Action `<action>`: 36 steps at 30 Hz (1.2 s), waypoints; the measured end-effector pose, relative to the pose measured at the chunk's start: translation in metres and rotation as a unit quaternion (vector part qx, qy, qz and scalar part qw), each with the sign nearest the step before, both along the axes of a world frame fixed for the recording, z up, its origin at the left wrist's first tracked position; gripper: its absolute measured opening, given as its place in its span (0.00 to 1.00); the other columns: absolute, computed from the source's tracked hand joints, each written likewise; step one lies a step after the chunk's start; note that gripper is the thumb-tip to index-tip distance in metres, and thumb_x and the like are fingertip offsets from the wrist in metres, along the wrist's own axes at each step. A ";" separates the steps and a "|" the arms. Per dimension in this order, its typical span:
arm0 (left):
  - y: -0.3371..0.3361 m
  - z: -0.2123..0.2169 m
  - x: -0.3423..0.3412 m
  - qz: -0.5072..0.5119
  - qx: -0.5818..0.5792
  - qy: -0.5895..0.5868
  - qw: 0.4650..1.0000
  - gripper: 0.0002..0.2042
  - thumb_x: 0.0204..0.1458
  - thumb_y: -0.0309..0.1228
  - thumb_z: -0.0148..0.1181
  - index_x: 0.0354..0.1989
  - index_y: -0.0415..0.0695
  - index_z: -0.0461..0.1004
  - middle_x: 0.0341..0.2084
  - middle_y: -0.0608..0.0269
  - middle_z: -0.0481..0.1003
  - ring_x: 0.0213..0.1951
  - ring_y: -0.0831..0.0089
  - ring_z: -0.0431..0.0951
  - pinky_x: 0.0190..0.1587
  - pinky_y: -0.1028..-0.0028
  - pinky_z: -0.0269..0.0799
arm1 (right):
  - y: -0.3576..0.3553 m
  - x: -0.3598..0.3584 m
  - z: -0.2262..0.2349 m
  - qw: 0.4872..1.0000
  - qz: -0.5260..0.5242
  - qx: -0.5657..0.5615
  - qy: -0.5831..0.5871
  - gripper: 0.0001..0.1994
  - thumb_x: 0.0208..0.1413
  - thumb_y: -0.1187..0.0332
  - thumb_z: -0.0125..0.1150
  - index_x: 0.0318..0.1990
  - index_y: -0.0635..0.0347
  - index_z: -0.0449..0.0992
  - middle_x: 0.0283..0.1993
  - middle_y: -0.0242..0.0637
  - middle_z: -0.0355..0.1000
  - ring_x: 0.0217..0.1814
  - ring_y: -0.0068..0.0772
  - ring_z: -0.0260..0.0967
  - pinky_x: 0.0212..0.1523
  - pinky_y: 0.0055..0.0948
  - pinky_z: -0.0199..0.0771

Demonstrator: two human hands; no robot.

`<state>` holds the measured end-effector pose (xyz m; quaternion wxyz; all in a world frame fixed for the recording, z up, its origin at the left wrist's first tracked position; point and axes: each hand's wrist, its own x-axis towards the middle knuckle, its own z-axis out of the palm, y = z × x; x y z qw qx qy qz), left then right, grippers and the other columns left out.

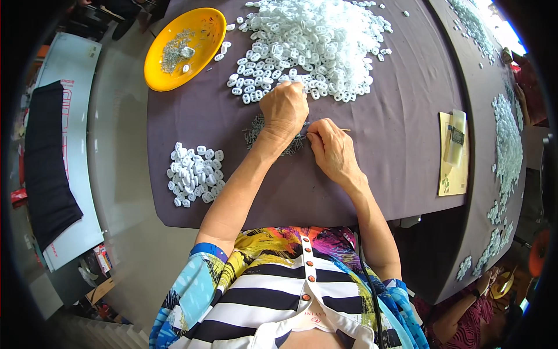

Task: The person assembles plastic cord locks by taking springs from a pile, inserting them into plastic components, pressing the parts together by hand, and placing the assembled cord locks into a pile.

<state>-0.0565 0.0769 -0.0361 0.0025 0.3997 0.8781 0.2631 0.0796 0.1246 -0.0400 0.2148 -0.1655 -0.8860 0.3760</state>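
Observation:
My left hand (285, 107) is at the near edge of a large heap of white oval plastic pieces with holes (314, 41). Its fingers are curled and the fingertips hidden, so what they hold cannot be made out. My right hand (334, 148) is close by on the right, thumb and fingers pinched together; anything between them is too small to name. A thin tan stick end (346, 129) shows beside its knuckles; whether it is held I cannot tell. Small dark metal bits (256, 131) lie under my left wrist. A smaller pile of white pieces (195, 174) sits left of my left forearm.
A yellow bowl (209, 43) with small metal parts stands at the far left of the brown-covered table (407, 134). At right lies a tan notepad or booklet (446, 180) with a clear packet on it. Another table holds more white pieces (507, 145), with other people beside it.

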 end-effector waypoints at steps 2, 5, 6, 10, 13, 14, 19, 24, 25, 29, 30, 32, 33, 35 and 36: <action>0.000 0.000 0.003 -0.013 -0.002 -0.028 1.000 0.05 0.42 0.31 0.60 0.26 0.44 0.74 0.24 0.57 0.74 0.27 0.57 0.75 0.29 0.63 0.69 | 0.001 0.001 -0.001 1.000 0.002 -0.006 0.001 0.04 0.47 0.77 0.53 0.31 0.62 0.66 0.28 0.41 0.67 0.30 0.44 0.67 0.32 0.34 0.67; -0.010 0.002 0.008 -0.028 -0.001 -0.049 0.998 0.04 0.41 0.30 0.61 0.26 0.45 0.74 0.25 0.57 0.73 0.28 0.58 0.75 0.30 0.64 0.69 | 0.000 0.003 -0.001 1.000 0.005 -0.014 0.008 0.04 0.47 0.77 0.54 0.31 0.62 0.66 0.28 0.41 0.67 0.29 0.43 0.67 0.32 0.34 0.67; -0.012 0.003 0.009 -0.029 -0.002 -0.049 0.998 0.04 0.41 0.30 0.61 0.26 0.45 0.74 0.25 0.57 0.73 0.28 0.58 0.75 0.30 0.64 0.69 | 0.000 0.004 -0.001 1.000 0.005 -0.015 0.015 0.04 0.47 0.78 0.54 0.31 0.62 0.66 0.28 0.41 0.67 0.29 0.43 0.67 0.31 0.33 0.67; -0.011 0.002 0.012 -0.027 -0.022 -0.047 0.998 0.04 0.41 0.28 0.61 0.25 0.44 0.74 0.28 0.58 0.70 0.32 0.61 0.74 0.34 0.65 0.69 | -0.002 0.008 -0.003 0.999 0.004 -0.015 0.038 0.04 0.47 0.79 0.53 0.32 0.63 0.66 0.28 0.41 0.66 0.28 0.42 0.67 0.30 0.32 0.66; -0.011 -0.002 0.011 -0.056 -0.008 -0.002 0.998 0.04 0.40 0.27 0.62 0.25 0.43 0.73 0.28 0.58 0.70 0.34 0.61 0.73 0.36 0.65 0.69 | -0.003 0.012 -0.001 0.997 0.005 -0.044 0.060 0.04 0.48 0.79 0.53 0.32 0.63 0.67 0.27 0.41 0.67 0.27 0.40 0.67 0.29 0.30 0.66; -0.012 0.000 0.011 -0.065 -0.017 0.019 0.998 0.04 0.40 0.26 0.61 0.24 0.42 0.73 0.27 0.58 0.70 0.34 0.61 0.73 0.37 0.66 0.69 | -0.004 0.013 -0.003 0.996 -0.008 -0.053 0.075 0.04 0.48 0.79 0.53 0.32 0.64 0.67 0.26 0.40 0.67 0.26 0.38 0.67 0.29 0.29 0.66; -0.011 -0.001 0.008 -0.098 -0.012 0.037 0.994 0.04 0.40 0.24 0.61 0.23 0.41 0.72 0.27 0.57 0.70 0.36 0.61 0.71 0.39 0.66 0.68 | -0.005 0.017 -0.005 0.992 -0.030 -0.097 0.071 0.04 0.48 0.79 0.53 0.32 0.64 0.67 0.28 0.44 0.68 0.29 0.44 0.68 0.31 0.31 0.68; -0.017 0.000 0.006 -0.145 0.038 0.002 0.989 0.04 0.40 0.23 0.61 0.23 0.40 0.71 0.24 0.58 0.72 0.31 0.63 0.73 0.36 0.68 0.69 | -0.005 0.016 -0.005 0.979 -0.071 -0.183 0.051 0.03 0.49 0.78 0.54 0.32 0.64 0.67 0.25 0.39 0.68 0.24 0.30 0.67 0.26 0.26 0.67; -0.020 0.003 0.008 -0.147 0.038 0.001 0.988 0.04 0.40 0.23 0.61 0.23 0.40 0.71 0.24 0.58 0.72 0.31 0.63 0.73 0.36 0.68 0.69 | -0.005 0.016 -0.003 0.979 -0.073 -0.183 0.050 0.03 0.49 0.78 0.54 0.32 0.64 0.67 0.25 0.39 0.68 0.24 0.30 0.67 0.26 0.26 0.67; -0.035 0.012 0.022 -0.155 0.121 -0.237 0.951 0.03 0.41 0.20 0.59 0.25 0.37 0.71 0.21 0.58 0.74 0.24 0.70 0.74 0.29 0.75 0.69 | -0.002 0.010 0.001 0.956 -0.119 -0.254 0.091 0.02 0.51 0.78 0.53 0.32 0.63 0.68 0.22 0.33 0.68 0.21 0.20 0.64 0.23 0.20 0.65; -0.039 0.013 0.027 -0.150 0.137 -0.283 0.937 0.03 0.42 0.19 0.58 0.26 0.37 0.71 0.21 0.59 0.74 0.23 0.73 0.74 0.27 0.77 0.69 | -0.002 0.009 0.001 0.961 -0.119 -0.222 0.115 0.01 0.52 0.78 0.53 0.32 0.64 0.68 0.21 0.32 0.68 0.20 0.18 0.64 0.22 0.19 0.65; -0.043 0.016 0.031 -0.150 0.134 -0.233 0.951 0.03 0.43 0.19 0.58 0.27 0.37 0.71 0.20 0.63 0.73 0.23 0.79 0.72 0.27 0.78 0.68 | -0.006 0.009 0.002 0.959 -0.099 -0.241 0.110 0.01 0.52 0.77 0.52 0.32 0.64 0.67 0.22 0.32 0.68 0.20 0.18 0.64 0.22 0.19 0.66; -0.044 0.017 0.030 -0.164 0.136 -0.187 0.959 0.03 0.44 0.19 0.58 0.27 0.37 0.71 0.20 0.65 0.73 0.23 0.82 0.71 0.27 0.79 0.68 | -0.009 0.008 0.003 0.956 -0.080 -0.259 0.107 0.01 0.53 0.77 0.52 0.31 0.64 0.67 0.22 0.33 0.68 0.19 0.18 0.63 0.22 0.19 0.66; -0.046 0.016 0.030 -0.174 0.138 -0.139 0.965 0.03 0.44 0.19 0.58 0.27 0.37 0.72 0.20 0.66 0.73 0.24 0.84 0.70 0.26 0.80 0.68 | -0.014 0.007 0.003 0.951 -0.090 -0.274 0.106 0.01 0.53 0.78 0.51 0.31 0.65 0.66 0.24 0.33 0.68 0.20 0.18 0.64 0.23 0.19 0.68; -0.047 0.015 0.032 -0.146 0.155 -0.208 0.955 0.02 0.45 0.20 0.58 0.28 0.37 0.72 0.21 0.67 0.74 0.24 0.84 0.71 0.26 0.81 0.68 | -0.016 0.007 0.004 0.946 -0.102 -0.289 0.106 0.01 0.54 0.78 0.51 0.31 0.65 0.66 0.25 0.33 0.69 0.21 0.18 0.65 0.24 0.19 0.69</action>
